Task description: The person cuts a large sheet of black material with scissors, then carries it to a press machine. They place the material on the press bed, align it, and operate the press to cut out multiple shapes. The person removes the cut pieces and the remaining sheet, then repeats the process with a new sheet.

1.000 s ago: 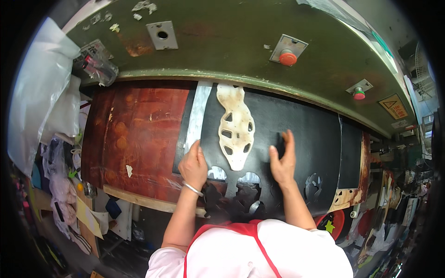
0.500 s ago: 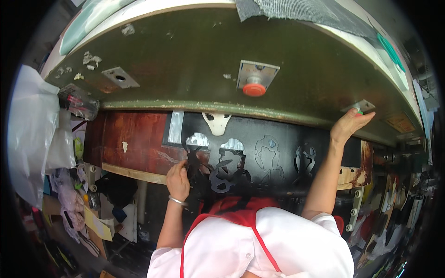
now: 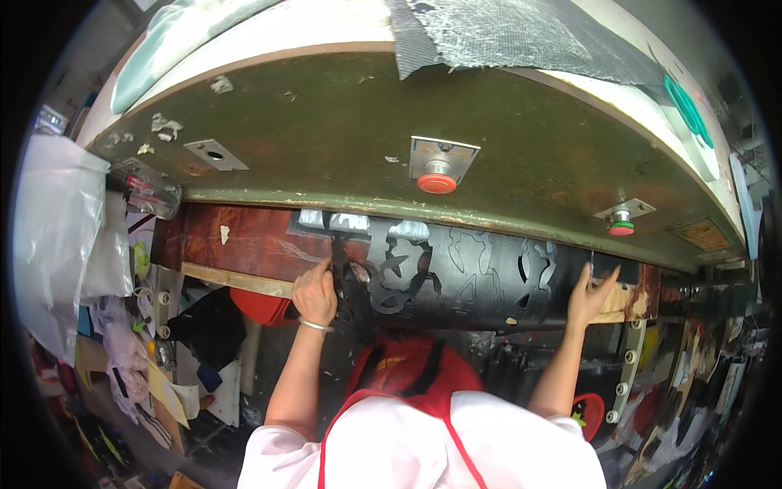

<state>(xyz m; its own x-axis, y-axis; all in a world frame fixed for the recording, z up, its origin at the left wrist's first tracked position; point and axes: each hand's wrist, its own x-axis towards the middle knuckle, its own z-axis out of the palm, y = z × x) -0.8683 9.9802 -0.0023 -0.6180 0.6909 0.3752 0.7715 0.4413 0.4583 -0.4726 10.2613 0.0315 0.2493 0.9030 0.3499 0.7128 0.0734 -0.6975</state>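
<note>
A black sheet (image 3: 481, 301) with several cut-out shapes lies on the reddish-brown board, its near side curving down toward me. My left hand (image 3: 316, 295), with a bracelet at the wrist, is closed at the sheet's left end, fingertips on its cut edge. At the right end my right hand (image 3: 590, 301) has thumb and fingers spread, by the sheet's edge. Whether its fingertips touch the sheet is hard to tell. Above it, a green push button (image 3: 621, 226) sticks out of the machine's green front panel (image 3: 326, 138).
A red push button (image 3: 437, 181) is mid-panel. Grey ribbed fabric (image 3: 521, 41) and green-handled scissors (image 3: 688, 110) lie on top. Clear plastic (image 3: 61, 236) hangs at the left. The brown board (image 3: 236, 244) has a pale wooden front edge. Red round containers (image 3: 588, 416) stand below.
My right hand has left the green button and come down to the sheet's right end. The white piece with holes at the sheet's far edge is out of sight. The sheet has shifted toward me.
</note>
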